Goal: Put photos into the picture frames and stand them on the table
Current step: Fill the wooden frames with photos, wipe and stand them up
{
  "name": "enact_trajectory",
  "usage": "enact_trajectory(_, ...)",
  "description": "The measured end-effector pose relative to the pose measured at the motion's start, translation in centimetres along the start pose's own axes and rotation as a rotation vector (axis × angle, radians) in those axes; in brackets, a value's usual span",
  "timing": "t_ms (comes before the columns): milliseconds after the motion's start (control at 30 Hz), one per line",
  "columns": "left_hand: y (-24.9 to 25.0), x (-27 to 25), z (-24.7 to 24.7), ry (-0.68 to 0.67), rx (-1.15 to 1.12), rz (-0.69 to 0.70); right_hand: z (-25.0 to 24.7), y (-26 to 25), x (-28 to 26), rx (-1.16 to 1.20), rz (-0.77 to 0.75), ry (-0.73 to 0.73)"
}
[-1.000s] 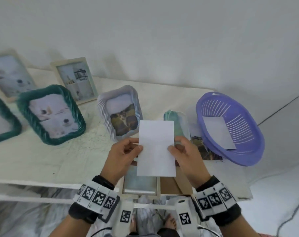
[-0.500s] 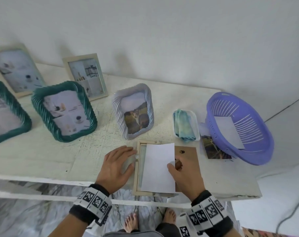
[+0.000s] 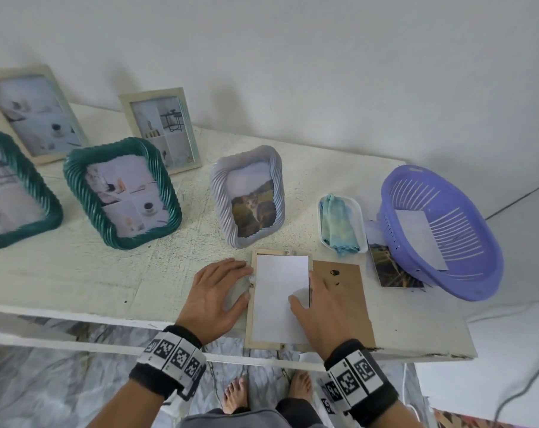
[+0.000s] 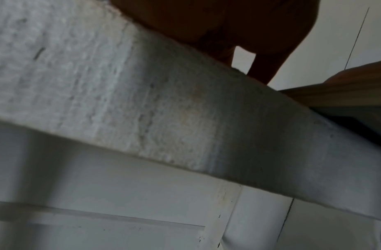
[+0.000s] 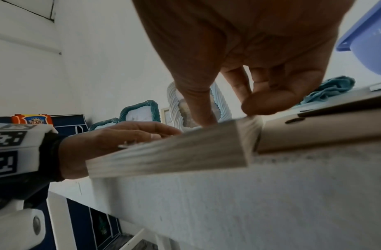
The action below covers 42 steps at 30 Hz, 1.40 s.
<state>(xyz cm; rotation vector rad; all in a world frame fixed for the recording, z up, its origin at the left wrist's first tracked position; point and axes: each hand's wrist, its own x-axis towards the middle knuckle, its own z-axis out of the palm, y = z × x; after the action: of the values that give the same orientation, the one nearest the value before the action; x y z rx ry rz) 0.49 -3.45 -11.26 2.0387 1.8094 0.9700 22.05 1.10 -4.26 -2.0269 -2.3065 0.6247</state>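
At lower centre of the head view a wooden frame (image 3: 268, 345) lies flat on the surface (image 3: 92, 273), with the photo (image 3: 277, 298) white side up inside it. The left hand (image 3: 214, 299) is spread flat, fingertips touching the frame's left rail. The right hand (image 3: 327, 313) pinches the photo's right edge, thumb on top, fingers curled above the brown board (image 3: 345, 288).

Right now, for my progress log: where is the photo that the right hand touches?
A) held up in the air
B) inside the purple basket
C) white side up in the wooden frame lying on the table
C: the photo lies white side up within the wooden frame, flat on the table, under the thumb of the right hand.
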Motion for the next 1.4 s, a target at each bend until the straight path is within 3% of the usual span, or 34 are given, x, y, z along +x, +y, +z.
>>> enact_trajectory(200,-0.1,-0.1,0.2,0.021,-0.003,0.002,-0.8,0.7,-0.1,0.016,-0.13,-0.041)
enact_trajectory(300,-0.3,-0.1,0.2,0.024,-0.003,0.0,-0.8,2.0,-0.3,0.078,-0.164,0.065)
enact_trajectory(467,-0.3,-0.1,0.4,0.025,0.002,-0.006,-1.4,4.8,-0.9,-0.11,-0.093,0.238)
enact_trajectory(633,-0.3,-0.1,0.4,0.019,-0.004,-0.022,-1.2,6.5,-1.9,-0.138,-0.008,0.129)
enact_trajectory(900,-0.2,-0.2,0.3,0.01,-0.01,-0.017,-2.5,7.7,-1.4,0.078,0.103,0.139)
enact_trajectory(1133,-0.1,-0.1,0.4,0.01,-0.003,-0.022,-3.8,4.9,-2.4,0.098,-0.091,0.246)
enact_trajectory(1233,-0.1,-0.2,0.3,0.014,-0.008,-0.02,-3.0,2.4,-2.6,0.079,-0.174,0.209)
enact_trajectory(1400,-0.1,-0.1,0.2,0.025,-0.008,-0.023,-1.7,-0.4,-2.1,-0.1,-0.174,0.073)
